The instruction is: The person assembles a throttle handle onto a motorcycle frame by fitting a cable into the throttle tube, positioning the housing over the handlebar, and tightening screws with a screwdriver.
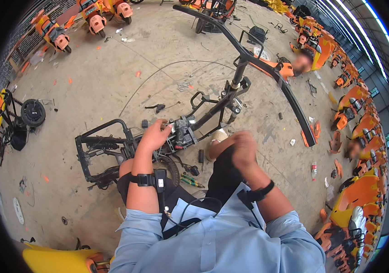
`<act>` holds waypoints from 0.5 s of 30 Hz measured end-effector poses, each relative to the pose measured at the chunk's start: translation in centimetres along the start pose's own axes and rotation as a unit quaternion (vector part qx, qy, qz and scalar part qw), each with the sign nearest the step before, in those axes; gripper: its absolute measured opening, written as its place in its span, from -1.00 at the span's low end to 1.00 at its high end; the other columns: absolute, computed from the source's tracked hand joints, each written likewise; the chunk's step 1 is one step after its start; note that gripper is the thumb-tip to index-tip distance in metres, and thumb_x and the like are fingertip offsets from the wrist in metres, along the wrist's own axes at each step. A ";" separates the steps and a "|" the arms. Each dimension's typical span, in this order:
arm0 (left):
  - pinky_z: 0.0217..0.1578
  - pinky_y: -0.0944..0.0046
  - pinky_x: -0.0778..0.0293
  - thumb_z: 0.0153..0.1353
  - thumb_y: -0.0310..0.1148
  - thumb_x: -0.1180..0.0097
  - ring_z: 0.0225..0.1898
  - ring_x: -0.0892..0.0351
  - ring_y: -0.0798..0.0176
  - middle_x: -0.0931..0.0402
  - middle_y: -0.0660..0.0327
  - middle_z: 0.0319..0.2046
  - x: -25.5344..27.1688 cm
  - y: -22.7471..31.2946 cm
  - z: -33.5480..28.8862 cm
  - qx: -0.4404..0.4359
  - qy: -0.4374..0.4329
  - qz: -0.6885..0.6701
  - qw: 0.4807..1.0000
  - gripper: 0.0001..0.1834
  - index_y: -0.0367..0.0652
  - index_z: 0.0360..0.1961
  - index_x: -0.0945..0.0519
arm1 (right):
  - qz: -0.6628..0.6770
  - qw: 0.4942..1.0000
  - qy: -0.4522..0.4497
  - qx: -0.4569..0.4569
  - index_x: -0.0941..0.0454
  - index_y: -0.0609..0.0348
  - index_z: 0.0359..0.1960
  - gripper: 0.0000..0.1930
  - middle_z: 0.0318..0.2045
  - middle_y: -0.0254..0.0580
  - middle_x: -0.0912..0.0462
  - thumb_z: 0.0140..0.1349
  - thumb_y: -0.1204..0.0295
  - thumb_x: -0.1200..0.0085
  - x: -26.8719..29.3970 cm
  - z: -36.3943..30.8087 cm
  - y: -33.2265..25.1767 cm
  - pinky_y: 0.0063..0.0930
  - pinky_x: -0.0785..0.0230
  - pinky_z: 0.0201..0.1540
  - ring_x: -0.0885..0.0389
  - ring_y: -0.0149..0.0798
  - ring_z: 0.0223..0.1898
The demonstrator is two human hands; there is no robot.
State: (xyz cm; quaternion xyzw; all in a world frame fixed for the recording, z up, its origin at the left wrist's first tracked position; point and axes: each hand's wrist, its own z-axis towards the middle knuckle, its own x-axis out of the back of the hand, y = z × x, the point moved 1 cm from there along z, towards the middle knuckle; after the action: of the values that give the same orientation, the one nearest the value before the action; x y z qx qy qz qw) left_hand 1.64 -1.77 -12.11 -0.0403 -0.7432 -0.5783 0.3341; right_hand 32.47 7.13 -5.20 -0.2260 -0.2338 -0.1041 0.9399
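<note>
A stripped black scooter frame (pixel 210 114) lies before me, with long black handlebars (pixel 292 98) rising at its front end. My left hand (pixel 156 134) reaches to the middle of the frame, fingers drawn together beside a black component (pixel 184 132) with a red part on it. What those fingers pinch is too small to make out. My right hand (pixel 244 152) hovers above my right knee, apart from the frame. Motion smears its fingers, so their pose and anything in them cannot be told.
Green-handled pliers (pixel 191 180) and a black cylinder (pixel 201 156) lie by my feet. A black lever (pixel 156 108) rests beyond the frame. A wheel (pixel 33 113) stands at left. Orange scooters (pixel 95 20) line the edges; a yellow panel (pixel 51 260) sits lower left.
</note>
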 end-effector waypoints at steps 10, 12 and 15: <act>0.04 0.06 -0.52 0.34 -0.04 -0.10 0.03 -0.64 -0.11 -0.63 -0.12 0.00 0.8 -0.3 -0.1 0.014 -0.010 0.001 1.000 -0.40 -0.27 0.23 -0.47 | 0.451 0.700 -0.123 -0.540 -0.43 0.17 -0.07 -0.89 -0.50 -0.40 -0.48 0.44 0.48 0.08 -4.2 -1.1 -1.6 -0.63 -0.14 -0.53 -0.31 -0.51 -0.57; 0.04 0.06 -0.52 0.34 -0.04 -0.10 0.04 -0.64 -0.11 -0.63 -0.10 0.01 0.6 0.3 -0.1 0.017 -0.017 -0.003 1.000 -0.40 -0.27 0.24 -0.47 | 0.430 0.713 -0.136 -0.537 -0.44 0.19 -0.08 -0.79 -0.51 -0.39 -0.47 0.29 0.62 0.15 -4.4 -1.3 -1.1 -0.60 -0.14 -0.55 -0.28 -0.48 -0.59; 0.05 0.07 -0.51 0.35 -0.06 -0.09 0.04 -0.64 -0.11 -0.64 -0.08 0.00 0.4 0.9 0.0 0.009 -0.022 0.007 1.000 -0.41 -0.27 0.24 -0.46 | 0.339 0.792 -0.210 -0.462 -0.52 0.25 -0.28 -0.67 -0.54 -0.29 -0.55 0.02 0.75 0.30 -4.6 -2.1 0.5 -0.51 -0.27 -0.55 -0.44 -0.40 -0.58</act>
State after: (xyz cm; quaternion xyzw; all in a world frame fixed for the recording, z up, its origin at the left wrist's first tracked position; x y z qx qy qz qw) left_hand 1.69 -1.57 -11.13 -0.0551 -0.7555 -0.5681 0.3217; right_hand 29.47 7.03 -9.25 -0.7145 -0.2576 0.1751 0.6265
